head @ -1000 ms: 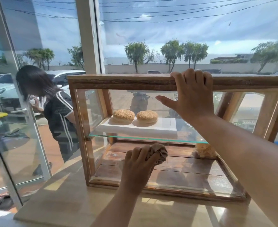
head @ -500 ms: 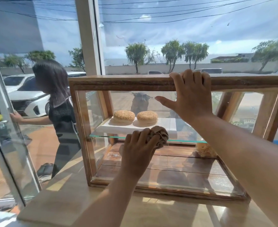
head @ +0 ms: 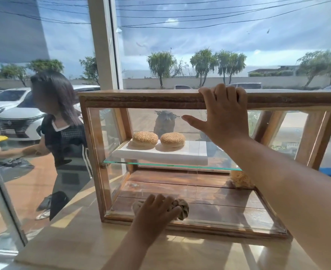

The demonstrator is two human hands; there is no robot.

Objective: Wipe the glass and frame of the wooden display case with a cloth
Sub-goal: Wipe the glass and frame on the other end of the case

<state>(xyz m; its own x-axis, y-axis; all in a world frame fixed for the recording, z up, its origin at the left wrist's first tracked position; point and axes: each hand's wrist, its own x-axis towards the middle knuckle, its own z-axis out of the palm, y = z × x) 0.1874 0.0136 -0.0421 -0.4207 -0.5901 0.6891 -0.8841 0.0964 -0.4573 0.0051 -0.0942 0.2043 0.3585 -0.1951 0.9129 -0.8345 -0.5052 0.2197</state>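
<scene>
Two bare hands are on the wooden display case (head: 141, 98), which stands on a pale wooden counter (head: 82, 246) just inside a large window (head: 180, 45). The left hand (head: 155, 213) is low at the front of the case, its fingers curled over a bunched brown cloth (head: 182, 208) and pressing it against the bottom of the front glass (head: 229, 207), right above the lower frame rail. The cloth bulges out past the fingertips to the right. The right hand (head: 223, 115) grips the case's top board from the front: its four fingers lie close together and hook over the upper edge, while the thumb stretches out to the left across the glass. Inside, a glass shelf (head: 160, 165) carries a white tray (head: 180, 153) with two sesame buns (head: 144, 139) side by side at its left end. On the wooden floor of the case, at the right and partly hidden by the right forearm, sits a pale crumbly pastry (head: 240, 179). Beyond the window a person in a dark top (head: 63, 133) bends to the left, with a white car (head: 18, 117) parked behind.
</scene>
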